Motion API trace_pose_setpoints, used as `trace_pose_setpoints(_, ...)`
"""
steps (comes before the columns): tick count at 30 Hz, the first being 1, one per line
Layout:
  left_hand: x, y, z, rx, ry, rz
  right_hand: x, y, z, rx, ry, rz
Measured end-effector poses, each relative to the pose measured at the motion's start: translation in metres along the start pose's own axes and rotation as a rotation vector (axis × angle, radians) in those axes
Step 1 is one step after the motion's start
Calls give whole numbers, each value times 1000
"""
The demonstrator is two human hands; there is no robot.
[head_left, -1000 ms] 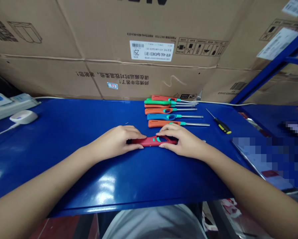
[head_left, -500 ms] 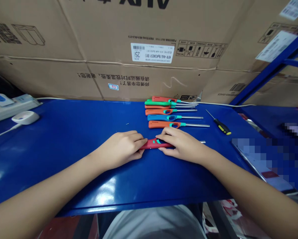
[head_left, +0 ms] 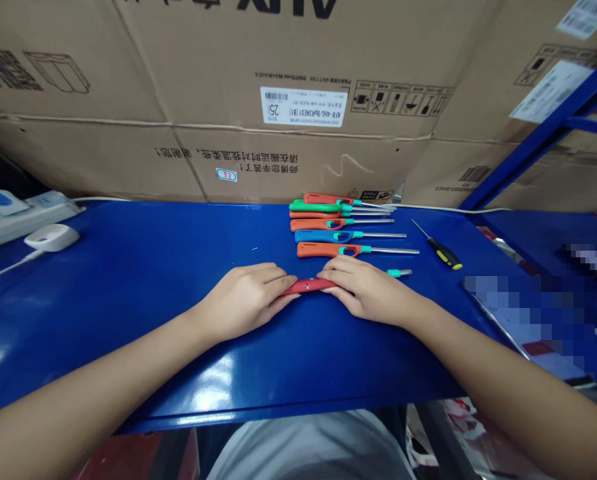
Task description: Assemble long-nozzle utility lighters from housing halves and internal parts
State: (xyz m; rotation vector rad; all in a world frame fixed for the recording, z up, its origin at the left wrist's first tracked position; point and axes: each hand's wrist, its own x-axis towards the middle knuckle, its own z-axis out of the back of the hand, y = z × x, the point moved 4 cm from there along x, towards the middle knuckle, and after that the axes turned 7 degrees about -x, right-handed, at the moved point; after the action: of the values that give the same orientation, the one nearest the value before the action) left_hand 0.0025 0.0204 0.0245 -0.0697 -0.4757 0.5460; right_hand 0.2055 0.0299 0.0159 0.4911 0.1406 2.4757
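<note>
Between my two hands is a long-nosed gas lighter point(head_left: 309, 286) with a red body, its narrow edge turned toward me. My left hand point(head_left: 251, 297) pinches its left end between thumb and fingers. Closed around the other end is my right hand point(head_left: 368, 287), which covers much of the lighter. A teal piece with a short metal end point(head_left: 399, 273) shows past my right hand; its join to the red body is hidden. Just behind lies an orange lighter point(head_left: 318, 250), in a row with a blue lighter point(head_left: 316, 236), a green lighter point(head_left: 316, 207) and several more orange ones.
A black and yellow screwdriver point(head_left: 445, 255) lies right of the row on the blue table point(head_left: 178, 373). A large cardboard box point(head_left: 203, 67) stands along the back. At left are a white power strip point(head_left: 43, 212) and a white oval device point(head_left: 51, 237); a phone-like slab point(head_left: 528, 327) is at right.
The red lighter has rolled in my hands, from its flat side with teal parts showing to its narrow edge. A teal piece now shows beyond my right hand.
</note>
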Motion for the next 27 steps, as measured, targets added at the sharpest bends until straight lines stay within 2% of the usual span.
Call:
trace_pose_setpoints(6,1,5,5,30,-53,-5,0,-10,5,-53,-83,-82)
trace_pose_setpoints(10,1,8,10,17,-69,9,-4,-15,14,-126,-51,-108)
trace_pose_setpoints(16,5,16,16,-260,-194,43,-7,-19,25,-178,-119,-41)
trace_pose_setpoints(20,5,24,15,-361,-175,10,-9,-25,28,-225,-145,-36)
trace_pose_setpoints(27,-2,23,16,-250,-231,-23,-8,-21,30,-230,-192,-2)
